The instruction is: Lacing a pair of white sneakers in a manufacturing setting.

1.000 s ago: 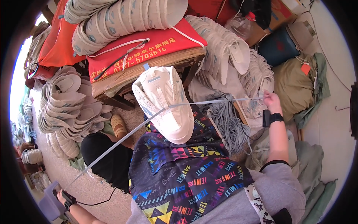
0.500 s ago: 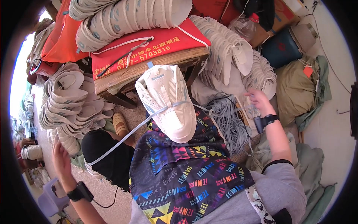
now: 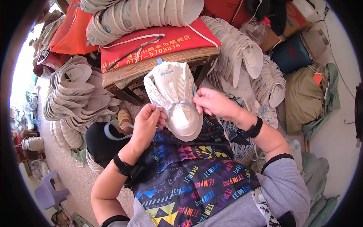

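Note:
A white sneaker upper (image 3: 185, 126) rests toe toward me above my apron (image 3: 196, 166), its blue tongue tab pointing at the wooden stool. Across its front, below the tongue, runs a pale grey-blue shoelace (image 3: 180, 104). My left hand (image 3: 145, 123) pinches the lace at the left side of the upper; a loose end curls out beyond that wrist. On the right side, my right hand (image 3: 211, 103) has thumb and fingers closed on the other part of the lace, close to the eyelets. What lies right between the right fingertips is partly hidden.
A wooden stool (image 3: 151, 65) carries a red bag (image 3: 159, 45) and a row of nested uppers (image 3: 140, 20). More uppers are piled left (image 3: 72, 98) and right (image 3: 242, 53). A bundle of grey laces (image 3: 242, 147) lies under my right forearm. A purple plastic stool (image 3: 51, 191) stands left.
Both hands came in from wide apart to the sides of the upper and took hold of the lace. The lace, formerly stretched out to the left, now curls loosely there.

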Demonstrator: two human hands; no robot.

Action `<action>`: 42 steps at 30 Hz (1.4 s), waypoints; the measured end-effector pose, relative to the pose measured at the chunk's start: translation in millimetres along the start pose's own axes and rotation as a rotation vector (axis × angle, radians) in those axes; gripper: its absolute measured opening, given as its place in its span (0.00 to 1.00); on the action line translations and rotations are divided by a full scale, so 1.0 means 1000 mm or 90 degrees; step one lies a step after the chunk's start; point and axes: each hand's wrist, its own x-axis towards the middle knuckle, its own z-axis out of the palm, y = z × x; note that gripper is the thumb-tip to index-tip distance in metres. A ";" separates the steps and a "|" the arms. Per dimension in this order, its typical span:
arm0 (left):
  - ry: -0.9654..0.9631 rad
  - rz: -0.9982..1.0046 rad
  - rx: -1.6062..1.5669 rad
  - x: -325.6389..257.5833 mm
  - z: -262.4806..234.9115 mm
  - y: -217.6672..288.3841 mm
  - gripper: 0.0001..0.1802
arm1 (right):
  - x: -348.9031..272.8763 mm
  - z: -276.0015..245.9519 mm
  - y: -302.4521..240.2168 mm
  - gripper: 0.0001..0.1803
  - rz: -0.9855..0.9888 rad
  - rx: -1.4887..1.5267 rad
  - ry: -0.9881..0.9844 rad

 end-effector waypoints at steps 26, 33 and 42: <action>-0.009 -0.142 0.059 0.000 0.016 0.025 0.11 | -0.005 0.016 -0.016 0.14 -0.163 -0.048 0.020; -0.041 -0.307 -0.046 0.009 0.011 0.029 0.10 | -0.004 0.013 -0.016 0.11 -0.159 -0.095 0.030; 0.013 -0.017 0.220 0.004 0.021 0.014 0.08 | -0.007 0.012 -0.010 0.11 -0.171 -0.149 0.072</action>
